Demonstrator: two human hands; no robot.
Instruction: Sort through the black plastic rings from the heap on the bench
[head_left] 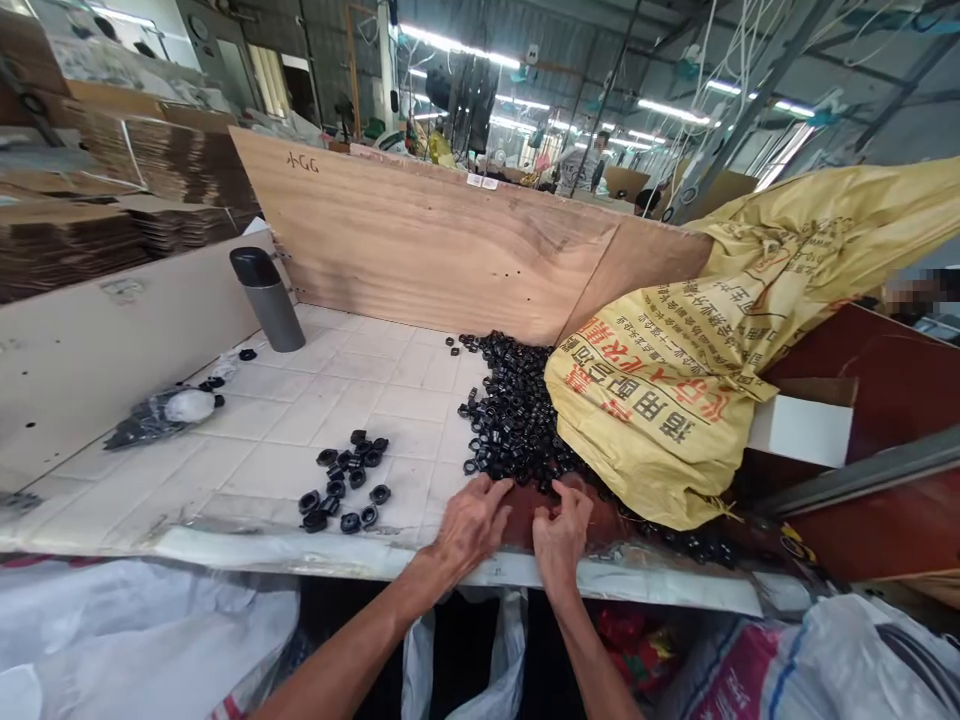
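Note:
A heap of small black plastic ring-shaped parts (514, 405) lies on the right half of the white tabletop (360, 385). At its front edge, my left hand (474, 522) has its fingers bent and apart, the fingertips at the nearest parts. My right hand (564, 530) is a short way to the right, over a dark red patch of the surface (521, 520). Its index finger reaches the heap, with a gap to the thumb. I see no part held in either hand. Left of my hands sits a smaller loose group of black ring-shaped parts (335, 480).
A yellow woven sack (652, 400) leans over the heap's right side. A grey bottle with a black lid (270, 305) stands at the back left, and a black plastic bag (154, 415) lies nearer. A plywood board (442, 240) walls the back. White bags (142, 640) hang below the front edge.

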